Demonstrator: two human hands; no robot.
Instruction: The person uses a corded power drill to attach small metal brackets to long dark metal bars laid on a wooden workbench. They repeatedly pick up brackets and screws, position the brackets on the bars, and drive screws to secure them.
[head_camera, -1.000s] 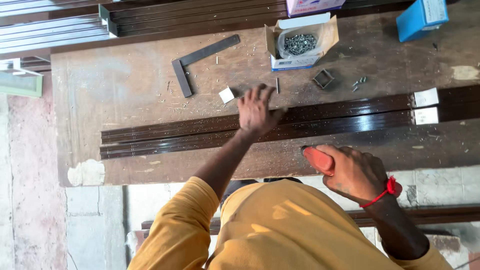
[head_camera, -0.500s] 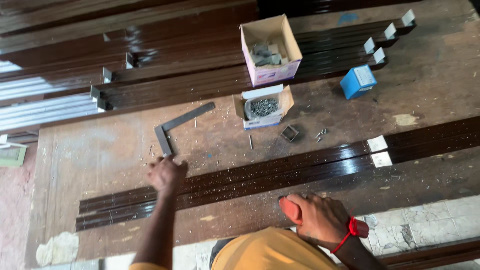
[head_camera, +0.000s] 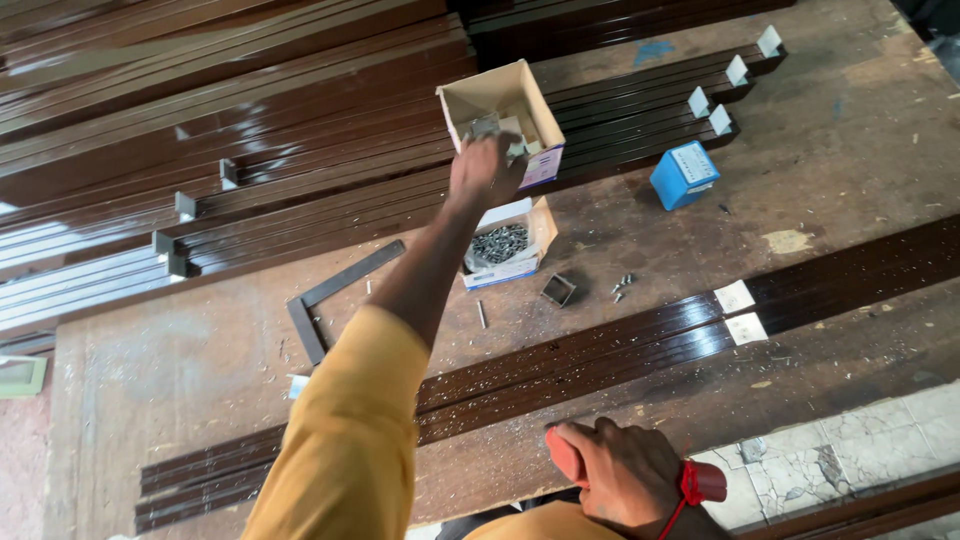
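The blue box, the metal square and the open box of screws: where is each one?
Blue box (head_camera: 685, 173): head view, on its top face.
Metal square (head_camera: 345, 281): head view, on its longer arm.
Open box of screws (head_camera: 501, 244): head view, on the screws inside.

We stretch our left arm (head_camera: 400, 330) far forward, its hand (head_camera: 483, 172) at the open cardboard box (head_camera: 500, 100), fingers curled; our right hand (head_camera: 620, 475) stays back, well short of the box, fisted.

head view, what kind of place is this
Likely a metal or frame fabrication workshop: long brown profiles stacked on a worn workbench, an open box of screws, a steel square.
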